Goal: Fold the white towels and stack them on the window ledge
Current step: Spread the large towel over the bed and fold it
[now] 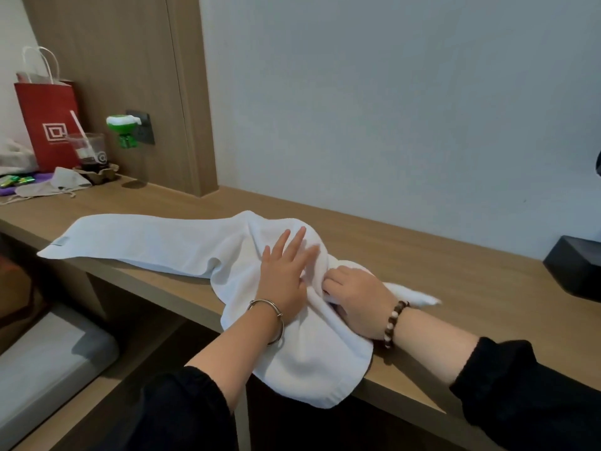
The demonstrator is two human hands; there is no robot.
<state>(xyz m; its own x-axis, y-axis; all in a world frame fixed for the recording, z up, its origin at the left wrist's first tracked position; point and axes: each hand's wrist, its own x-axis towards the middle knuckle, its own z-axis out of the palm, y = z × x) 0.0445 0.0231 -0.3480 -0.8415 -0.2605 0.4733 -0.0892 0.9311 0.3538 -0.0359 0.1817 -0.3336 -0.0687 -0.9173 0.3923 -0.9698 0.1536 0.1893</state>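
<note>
A long white towel (140, 242) lies along the wooden ledge (455, 278). Its left part is flat and folded lengthwise. Its right part is bunched, and one end hangs over the ledge's front edge. My left hand (286, 271) presses flat on the bunched middle with the fingers straight and spread. Just to its right, my right hand (354, 297) grips a fold of the same towel with curled fingers. A corner of the towel sticks out beyond my right wrist.
At the ledge's far left stand a red paper bag (47, 122), a plastic cup with a straw (87, 153) and small clutter. A green plug-in device (123, 130) hangs on the wall socket. A black box (575, 262) sits at the right. A grey cushion (42, 369) lies below left.
</note>
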